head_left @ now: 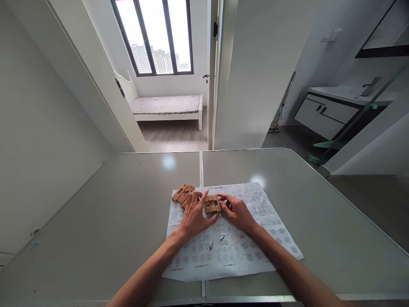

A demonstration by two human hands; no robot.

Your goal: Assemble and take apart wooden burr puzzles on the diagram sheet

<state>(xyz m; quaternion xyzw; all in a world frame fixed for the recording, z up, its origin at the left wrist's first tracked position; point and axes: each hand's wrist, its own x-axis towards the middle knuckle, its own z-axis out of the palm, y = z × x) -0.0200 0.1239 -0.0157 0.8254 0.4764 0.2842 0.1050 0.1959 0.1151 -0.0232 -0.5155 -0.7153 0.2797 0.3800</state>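
Note:
A small brown wooden assembly (212,204), squarish with slots and a gap in its middle, lies on a printed sheet (230,256) of assembly drawings. At its right edge, my right hand (237,212) has its fingers curled in and its fingertips on the wood. My left hand (195,213) is on the other side, thumb and index finger spread around the assembly's left side. Just beyond the left fingers are loose flat wooden pieces (182,192) with cut-out slots, overlapping and partly hidden by that hand.
The sheet rests on a grey table (128,221) with a pale seam (201,168) down its middle. Past the table's far edge, a doorway shows a bed (169,105) under a window. A sink cabinet (326,113) and a mop (283,102) stand at the right.

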